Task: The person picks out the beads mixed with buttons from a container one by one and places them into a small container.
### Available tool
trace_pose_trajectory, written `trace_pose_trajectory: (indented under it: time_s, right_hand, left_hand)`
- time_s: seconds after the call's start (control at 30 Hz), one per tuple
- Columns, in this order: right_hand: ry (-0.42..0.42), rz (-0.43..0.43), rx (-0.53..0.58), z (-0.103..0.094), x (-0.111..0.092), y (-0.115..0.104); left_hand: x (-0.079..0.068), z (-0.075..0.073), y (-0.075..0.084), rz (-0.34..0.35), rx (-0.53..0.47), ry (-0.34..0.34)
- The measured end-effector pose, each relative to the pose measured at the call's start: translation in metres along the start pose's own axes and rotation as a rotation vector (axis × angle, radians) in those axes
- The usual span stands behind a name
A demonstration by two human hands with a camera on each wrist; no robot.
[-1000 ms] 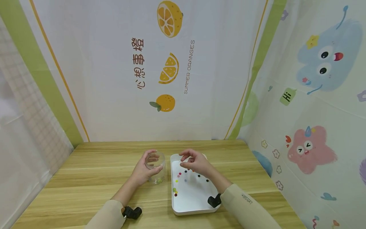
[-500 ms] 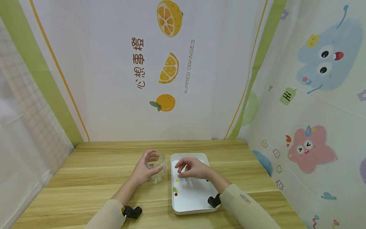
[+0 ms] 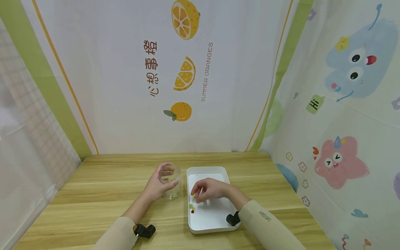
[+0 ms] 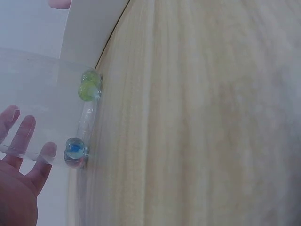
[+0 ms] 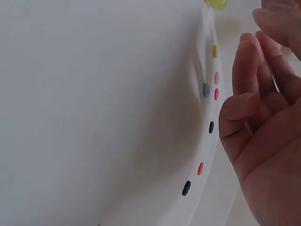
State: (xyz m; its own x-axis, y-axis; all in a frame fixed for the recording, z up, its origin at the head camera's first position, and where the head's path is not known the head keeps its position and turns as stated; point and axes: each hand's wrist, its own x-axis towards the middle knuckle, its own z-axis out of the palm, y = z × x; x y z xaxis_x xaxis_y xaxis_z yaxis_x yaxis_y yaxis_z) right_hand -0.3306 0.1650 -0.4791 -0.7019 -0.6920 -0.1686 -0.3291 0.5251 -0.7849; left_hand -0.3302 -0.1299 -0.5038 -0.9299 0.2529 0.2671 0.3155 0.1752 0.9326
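Observation:
In the head view my left hand [image 3: 156, 187] holds a clear plastic jar [image 3: 172, 191], its open mouth upward. Seen from the left wrist, yellow-green marbles [image 4: 88, 90] and a blue-tinted clear marble [image 4: 74, 147] lie at its bottom. My right hand [image 3: 211, 190] hovers over a white tray [image 3: 212, 217], fingers bent loosely and nothing visible between them. A yellow-green marble [image 3: 191, 206] lies by the tray's left wall, close to a dark red button [image 3: 192, 211]. The right wrist view shows several small buttons, among them an orange one [image 5: 200, 168] and a black one [image 5: 186, 188].
Jar and tray stand side by side on a wood-grain table [image 3: 103, 194]. The tray has a raised rim all round. Behind the table hangs a white curtain [image 3: 118, 132] with orange prints, and a cartoon-printed curtain [image 3: 287, 132] borders the right side.
My right hand has moved from the tray's far part toward the person and lower, nearing the marble at the left wall. The left hand and the jar have stayed in place.

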Motion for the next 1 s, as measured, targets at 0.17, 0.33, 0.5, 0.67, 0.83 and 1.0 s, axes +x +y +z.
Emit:
trace_pose_trajectory:
  time_s: [0.17,0.33,0.5,0.67,0.83,1.0]
  right_hand:
    - [-0.016,0.014,-0.021,0.003,0.003,0.002]
    - [-0.042,0.034,-0.029,0.005,0.006,0.001]
    - [-0.065,0.044,-0.022,0.010,0.009,0.002]
    - [-0.057,0.049,-0.038,0.013,0.012,0.002]
    - [-0.044,0.053,-0.043,0.015,0.012,0.001]
    - [-0.036,0.059,-0.055,0.017,0.012,0.000]
  left_hand:
    - [0.000,0.000,0.000,0.010,-0.001,0.000]
    - [0.000,0.000,-0.001,0.018,-0.003,0.001]
    - [0.000,0.000,-0.001,0.022,-0.002,0.002]
    - [0.000,0.000,-0.002,0.025,-0.001,0.003]
    - [0.000,0.000,-0.002,0.018,-0.009,0.005]
    - [0.000,0.000,-0.002,0.017,-0.011,0.004]
